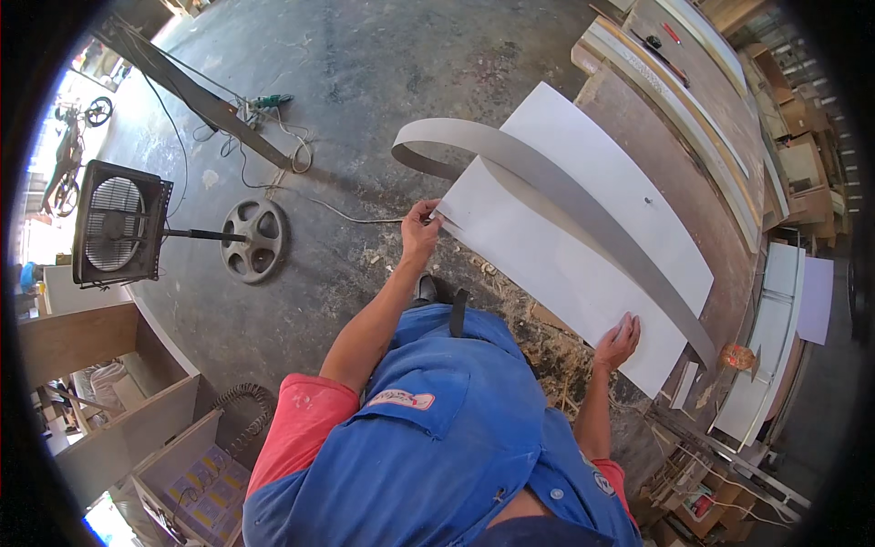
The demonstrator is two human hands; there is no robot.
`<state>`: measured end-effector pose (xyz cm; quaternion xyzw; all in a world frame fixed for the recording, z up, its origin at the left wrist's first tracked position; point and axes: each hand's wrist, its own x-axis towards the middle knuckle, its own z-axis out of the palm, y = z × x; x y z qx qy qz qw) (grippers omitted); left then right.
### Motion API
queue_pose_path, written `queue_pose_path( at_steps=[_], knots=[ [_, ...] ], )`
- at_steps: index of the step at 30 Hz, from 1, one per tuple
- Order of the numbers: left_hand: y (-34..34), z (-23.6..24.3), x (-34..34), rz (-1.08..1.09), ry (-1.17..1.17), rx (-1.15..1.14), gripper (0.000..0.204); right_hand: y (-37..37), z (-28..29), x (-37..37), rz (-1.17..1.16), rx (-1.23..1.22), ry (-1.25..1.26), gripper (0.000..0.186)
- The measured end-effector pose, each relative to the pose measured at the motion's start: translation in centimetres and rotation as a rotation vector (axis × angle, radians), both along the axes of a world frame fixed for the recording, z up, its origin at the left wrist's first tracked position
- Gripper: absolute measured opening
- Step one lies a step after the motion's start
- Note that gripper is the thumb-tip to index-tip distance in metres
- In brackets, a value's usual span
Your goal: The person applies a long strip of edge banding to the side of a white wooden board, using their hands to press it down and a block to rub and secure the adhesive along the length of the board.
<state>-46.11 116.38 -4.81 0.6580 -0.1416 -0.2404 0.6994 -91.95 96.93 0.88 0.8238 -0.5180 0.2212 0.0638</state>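
Observation:
A large white panel lies slantwise in front of me on the worktable, its left end reaching past the table. Over it arches a long grey flexible strip, bent into a loop beyond the panel's left end; its right end comes down near the table's right side. At the panel's near-left corner, my left hand is closed with fingertips on the edge. My right hand rests on the panel's near edge toward the right, fingers stretched out over the white surface. The undersides of both hands are hidden.
The brown worktable carries long boards at the back. A standing fan with a round base is at left. A cable crosses the floor. Wooden boxes stand lower left; wood shavings lie below the panel.

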Motion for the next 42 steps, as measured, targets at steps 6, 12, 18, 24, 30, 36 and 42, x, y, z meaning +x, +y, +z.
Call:
queue_pose_path(
  at_steps=[6, 12, 18, 24, 30, 36, 42],
  knots=[
    [0.0, 0.8, -0.2, -0.003, 0.048, 0.022, 0.029, 0.0, -0.2, 0.1, -0.025, 0.013, -0.01, 0.038],
    [0.0, 1.0, -0.5, 0.007, 0.009, 0.041, 0.029, 0.0, -0.3, -0.1, -0.023, 0.021, -0.018, 0.04],
    [0.2, 0.4, -0.3, 0.001, -0.021, 0.038, 0.03, 0.3, 0.2, 0.3, -0.006, 0.006, -0.028, 0.041],
    [0.0, 1.1, -0.5, 0.016, 0.025, 0.004, 0.028, -0.1, -0.4, -0.2, 0.009, -0.011, -0.029, 0.04],
    [0.0, 1.7, -0.3, 0.007, 0.034, 0.069, 0.027, 0.0, -0.4, -0.2, 0.001, -0.015, -0.027, 0.04],
    [0.0, 0.6, -0.2, 0.024, 0.012, 0.03, 0.029, 0.1, -0.1, -0.2, -0.004, -0.016, -0.02, 0.038],
    [-0.2, -0.2, -0.2, 0.059, 0.046, -0.016, 0.029, -0.1, -0.1, -0.1, 0.018, -0.013, -0.027, 0.039]
  ],
)
